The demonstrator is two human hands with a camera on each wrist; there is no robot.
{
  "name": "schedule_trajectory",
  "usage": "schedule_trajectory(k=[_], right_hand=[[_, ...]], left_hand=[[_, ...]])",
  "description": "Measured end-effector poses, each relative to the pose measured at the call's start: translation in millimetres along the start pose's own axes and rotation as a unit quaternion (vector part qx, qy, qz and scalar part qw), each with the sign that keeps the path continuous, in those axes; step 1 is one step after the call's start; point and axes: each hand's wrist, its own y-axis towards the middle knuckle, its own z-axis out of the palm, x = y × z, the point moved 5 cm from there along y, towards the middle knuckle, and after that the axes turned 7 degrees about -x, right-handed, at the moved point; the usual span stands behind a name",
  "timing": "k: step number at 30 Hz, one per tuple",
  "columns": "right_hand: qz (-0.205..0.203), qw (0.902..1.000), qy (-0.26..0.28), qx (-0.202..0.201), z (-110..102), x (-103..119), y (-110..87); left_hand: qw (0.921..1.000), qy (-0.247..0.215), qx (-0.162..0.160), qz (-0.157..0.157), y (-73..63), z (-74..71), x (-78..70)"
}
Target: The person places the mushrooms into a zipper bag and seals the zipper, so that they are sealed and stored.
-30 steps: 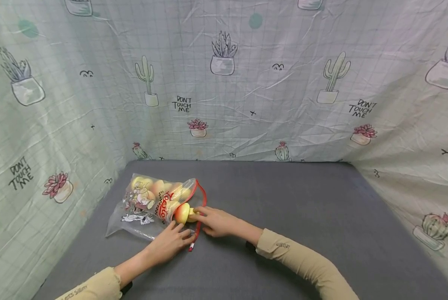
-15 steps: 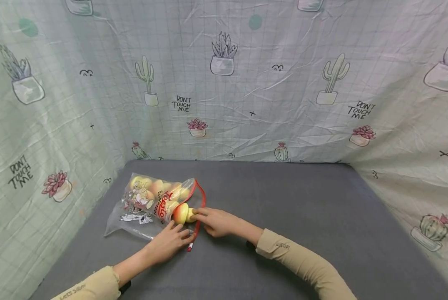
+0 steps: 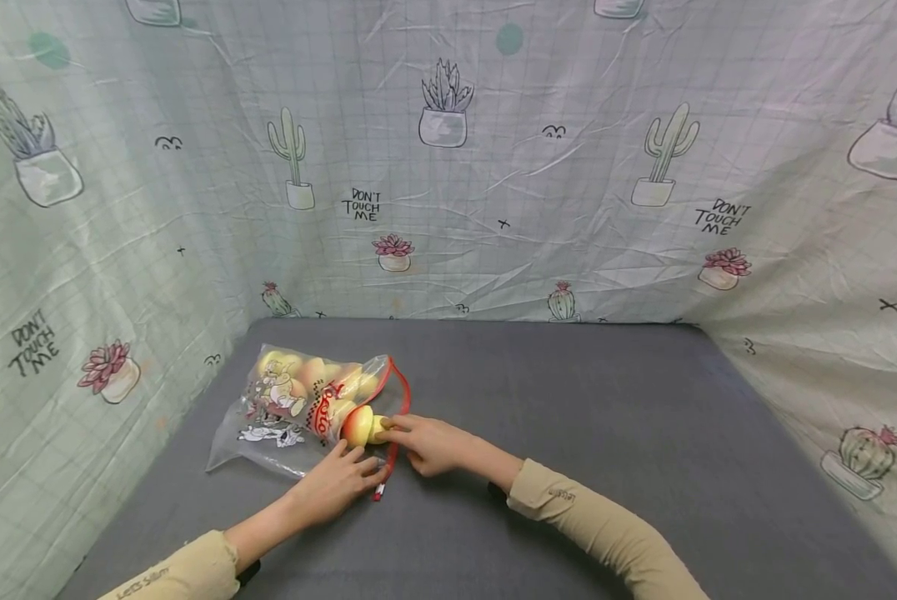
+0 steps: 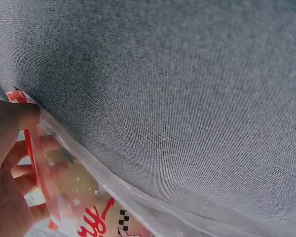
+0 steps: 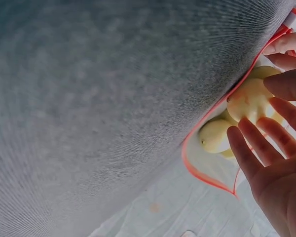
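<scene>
A clear plastic zip bag (image 3: 272, 433) with red lettering and cartoon prints lies at the left of the grey table, holding several yellow fruits with red blush; their exact kind is unclear. My left hand (image 3: 332, 492) pinches the near edge of its mouth, thumb outside and fingers behind the red zip strip (image 4: 30, 153) in the left wrist view. My right hand (image 3: 433, 446) touches a yellow fruit (image 5: 249, 98) at the bag's mouth with extended fingertips. A red-blushed fruit (image 3: 357, 427) lies just left of it. The white-and-red slider (image 3: 378, 492) sits at the strip's near end.
The grey table (image 3: 553, 400) stretches to the right and behind the bag. A pale curtain (image 3: 508, 167) printed with cacti and pots hangs along the back and both sides.
The fruits at the bag's mouth have shifted slightly left, with my right fingertips following. My left hand stays at the bag's near edge. The head view has moved a little.
</scene>
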Motion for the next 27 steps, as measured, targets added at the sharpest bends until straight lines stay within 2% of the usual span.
schedule_trajectory(k=[11, 27], right_hand=[[-0.002, 0.9998, -0.018, 0.000, -2, 6, 8.9], [-0.003, 0.9989, -0.045, -0.010, 1, 12, 19.2]], left_hand=[[0.9996, -0.004, -0.027, 0.001, -0.3, -1.1, 1.3], [0.9995, -0.007, -0.030, 0.007, -1.8, -0.1, -1.3]])
